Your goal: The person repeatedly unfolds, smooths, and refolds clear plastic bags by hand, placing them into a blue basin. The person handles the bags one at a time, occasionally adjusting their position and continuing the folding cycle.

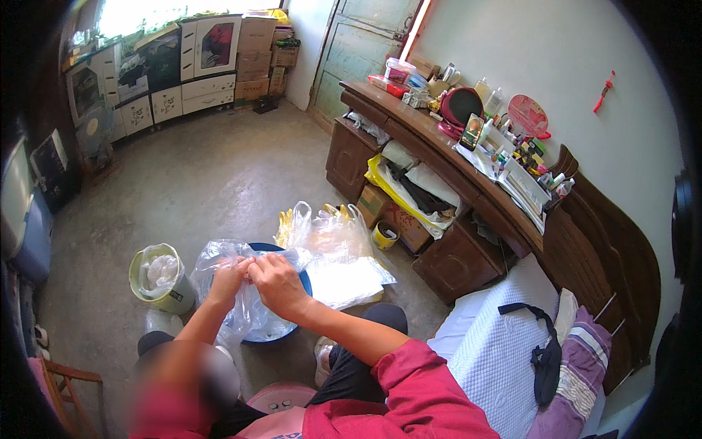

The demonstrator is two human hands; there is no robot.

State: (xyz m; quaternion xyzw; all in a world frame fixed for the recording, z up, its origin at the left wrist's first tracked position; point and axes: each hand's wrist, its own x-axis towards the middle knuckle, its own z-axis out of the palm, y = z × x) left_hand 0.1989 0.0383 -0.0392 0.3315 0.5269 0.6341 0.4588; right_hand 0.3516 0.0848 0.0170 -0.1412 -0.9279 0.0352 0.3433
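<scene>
Between the fingers of my left hand (229,282) and my right hand (276,280) is a clear plastic bag (211,255), gripped near its edge. The hands touch at the fingertips above a blue basin (304,285) on the floor. More clear plastic hangs below my wrists and fills part of the basin. To the right of the basin, flattened plastic bags (345,277) lie in a stack, several with loop handles and some yellow ones at the back. On the left stands a light green bin (176,296) with a clear liner and crumpled plastic inside.
A brown wooden desk (417,137) crowded with bottles, a mirror and a lit phone (471,131) runs along the right wall. Under it are cardboard boxes (406,225) and a yellow tin (385,235). A bed (493,329) is at lower right. Cabinets (208,88) line the far wall.
</scene>
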